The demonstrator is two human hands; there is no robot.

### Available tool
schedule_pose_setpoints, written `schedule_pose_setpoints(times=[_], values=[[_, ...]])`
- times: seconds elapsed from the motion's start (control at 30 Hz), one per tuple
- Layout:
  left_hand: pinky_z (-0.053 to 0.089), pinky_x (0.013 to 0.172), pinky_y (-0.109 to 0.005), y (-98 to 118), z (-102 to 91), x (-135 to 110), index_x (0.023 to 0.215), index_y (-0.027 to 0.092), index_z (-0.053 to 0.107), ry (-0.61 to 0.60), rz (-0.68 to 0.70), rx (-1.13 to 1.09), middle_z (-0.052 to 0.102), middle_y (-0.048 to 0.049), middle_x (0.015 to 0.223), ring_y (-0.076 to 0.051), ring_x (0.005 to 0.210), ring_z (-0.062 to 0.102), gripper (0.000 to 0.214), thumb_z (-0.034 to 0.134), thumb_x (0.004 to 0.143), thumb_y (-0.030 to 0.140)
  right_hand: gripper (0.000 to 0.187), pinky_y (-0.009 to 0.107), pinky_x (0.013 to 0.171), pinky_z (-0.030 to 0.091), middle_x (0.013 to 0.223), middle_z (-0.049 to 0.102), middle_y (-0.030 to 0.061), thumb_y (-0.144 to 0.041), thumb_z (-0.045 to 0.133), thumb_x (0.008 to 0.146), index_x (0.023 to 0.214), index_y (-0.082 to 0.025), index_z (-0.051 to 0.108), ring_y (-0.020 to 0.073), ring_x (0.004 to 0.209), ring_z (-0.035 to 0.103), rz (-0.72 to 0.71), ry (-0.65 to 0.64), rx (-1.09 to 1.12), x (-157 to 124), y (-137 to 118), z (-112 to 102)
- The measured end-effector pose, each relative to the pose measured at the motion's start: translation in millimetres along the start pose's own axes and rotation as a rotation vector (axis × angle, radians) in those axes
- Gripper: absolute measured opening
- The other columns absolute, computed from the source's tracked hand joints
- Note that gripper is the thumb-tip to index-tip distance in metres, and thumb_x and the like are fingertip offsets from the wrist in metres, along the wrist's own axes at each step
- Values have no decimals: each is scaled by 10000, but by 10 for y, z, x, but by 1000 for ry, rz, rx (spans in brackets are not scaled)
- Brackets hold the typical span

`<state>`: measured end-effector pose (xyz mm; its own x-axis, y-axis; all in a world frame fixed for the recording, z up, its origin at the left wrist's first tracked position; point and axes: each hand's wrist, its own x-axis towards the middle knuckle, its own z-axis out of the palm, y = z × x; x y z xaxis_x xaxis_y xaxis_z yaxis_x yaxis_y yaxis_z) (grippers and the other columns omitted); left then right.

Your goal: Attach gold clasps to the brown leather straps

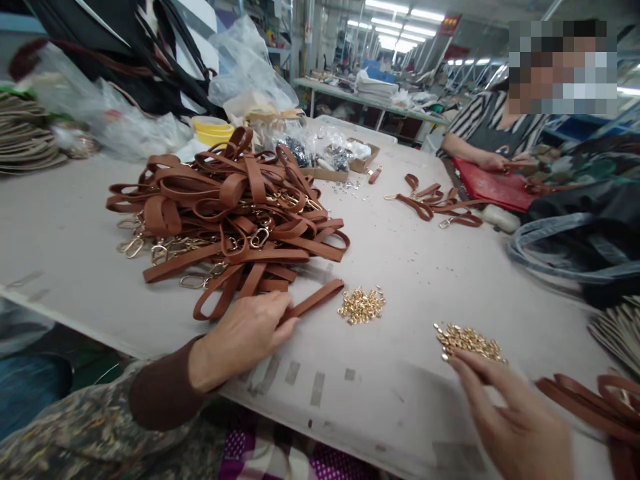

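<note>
The left hand [243, 340] is curled round a brown strap [320, 298], thumb and fingers closed on it, with the strap's free end pointing to the far right. This strap lies at the near right edge of a large heap of brown straps [255, 183] with gold-coloured clasps, on the left of the table [390, 253]. Just beyond the strap's end, to its right, sits a small pile of gold-coloured rings [361, 307].

The right hand [515, 417] reaches to a second pile of small gold-coloured metal pieces [473, 341], farther right. Its thumb and forefinger nearly meet at the pile's near left edge; whether they pinch a piece, I cannot tell. More brown straps [590, 403] lie at the near right. On the far right, a co-worker [493, 130] handles something over a red item [493, 183].
</note>
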<state>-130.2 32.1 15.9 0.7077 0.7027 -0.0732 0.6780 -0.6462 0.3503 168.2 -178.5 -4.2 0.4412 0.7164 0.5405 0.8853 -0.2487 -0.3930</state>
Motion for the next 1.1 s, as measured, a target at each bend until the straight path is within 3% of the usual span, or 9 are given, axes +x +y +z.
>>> schedule_pose_setpoints(times=[0.07, 0.2, 0.33, 0.43, 0.6, 0.8, 0.9, 1.0, 1.1], values=[[457, 660, -311, -23, -27, -10, 893, 177, 595, 20, -33, -260, 640, -31, 796, -198, 724, 621, 173, 480, 932, 301, 183, 317, 702, 554, 903, 736, 52, -351, 542, 933, 990, -250, 684, 193, 764, 693, -191, -146, 82, -40, -376, 331], [446, 533, -231, -18, -25, -17, 904, 195, 553, -91, -224, -1001, 539, 42, 636, -128, 565, 567, 254, 509, 912, 445, 261, 282, 685, 482, 805, 687, 60, -267, 422, 999, 1020, -170, 663, 172, 731, 643, -289, -244, 3, 6, -896, 858], [418, 500, -175, 33, 41, 1, 814, 161, 546, -128, -354, -1516, 557, 32, 670, -88, 570, 553, 314, 667, 816, 450, 255, 287, 648, 393, 735, 633, 48, -257, 423, 1004, 990, -180, 667, 174, 668, 574, -376, -193, -221, 67, -1007, 1030], [455, 601, -180, 77, 52, -8, 934, 135, 605, -148, -380, -1698, 648, -30, 846, -90, 687, 599, 294, 757, 737, 293, 244, 293, 626, 356, 693, 596, 33, -245, 434, 997, 905, -196, 654, 177, 644, 540, -423, -210, -288, 82, -1006, 1015], [473, 863, -236, 145, 28, -70, 1140, 149, 630, -199, -208, -1586, 677, -45, 1007, -129, 917, 621, 481, 696, 668, 86, 275, 306, 617, 365, 701, 603, 48, -231, 376, 1001, 858, -189, 607, 188, 653, 559, -398, -229, -287, 69, -1012, 970], [427, 1049, -397, 117, 177, -133, 1385, 142, 468, 84, 123, -839, 578, -130, 1295, -226, 1169, 549, 482, 460, 904, 171, 231, 320, 632, 419, 720, 612, 46, -272, 416, 964, 806, -194, 566, 202, 657, 602, -228, -285, -173, 28, -956, 959], [467, 994, -415, 115, 239, -171, 1469, 91, 322, 122, 187, -651, 584, -173, 1259, -236, 1073, 594, 559, 407, 925, 190, 196, 318, 647, 451, 753, 639, 45, -271, 435, 942, 846, -187, 583, 197, 682, 622, -170, -281, -57, -4, -911, 912], [546, 676, -324, 187, 245, -180, 1500, 117, 222, -47, 59, -913, 664, -120, 1031, -152, 675, 623, 574, 360, 969, 282, 162, 306, 658, 494, 790, 680, 33, -312, 516, 914, 945, -193, 622, 179, 691, 651, -55, -211, 148, -67, -904, 822], [405, 466, -186, 325, 237, -146, 1451, 150, 301, -298, -99, -1370, 659, -53, 852, -76, 499, 516, 524, 385, 982, 368, 218, 281, 611, 539, 773, 701, 22, -368, 650, 849, 980, -195, 631, 162, 647, 672, 225, -126, 511, -158, -972, 720]])
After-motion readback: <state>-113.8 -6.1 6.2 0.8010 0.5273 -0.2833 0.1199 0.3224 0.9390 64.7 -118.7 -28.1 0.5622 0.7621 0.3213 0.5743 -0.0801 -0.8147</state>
